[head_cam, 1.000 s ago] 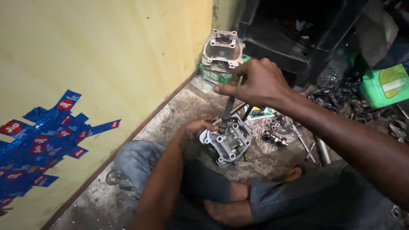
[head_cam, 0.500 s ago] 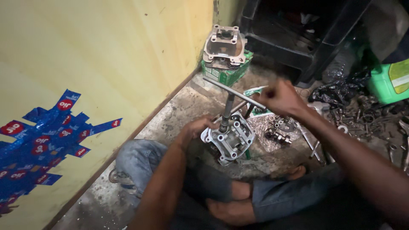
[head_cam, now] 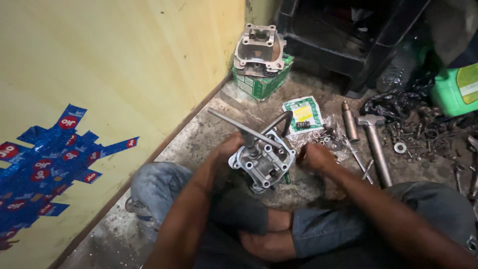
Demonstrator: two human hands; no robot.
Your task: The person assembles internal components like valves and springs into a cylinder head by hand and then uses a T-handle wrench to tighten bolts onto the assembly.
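I sit cross-legged on a concrete floor with a grey metal cylinder head (head_cam: 264,162) in front of my knees. My left hand (head_cam: 226,149) grips its left side. A clamp tool with a long steel handle bar (head_cam: 239,127) and a curved arm sits on top of the head. My right hand (head_cam: 314,155) is beside the head's right edge, fingers curled; whether it holds anything small I cannot tell.
A second cylinder part (head_cam: 259,47) rests on a green box (head_cam: 261,82) in the corner. A hammer (head_cam: 376,144), a steel pin (head_cam: 349,122), a packet with a spring (head_cam: 302,115), loose washers and bolts (head_cam: 423,137) and a green jug (head_cam: 458,87) lie to the right. The yellow wall (head_cam: 124,74) is on my left.
My right hand has left the tool's handle bar and come down beside the head's right edge. The handle bar has swung out to the left. My left hand stays on the head.
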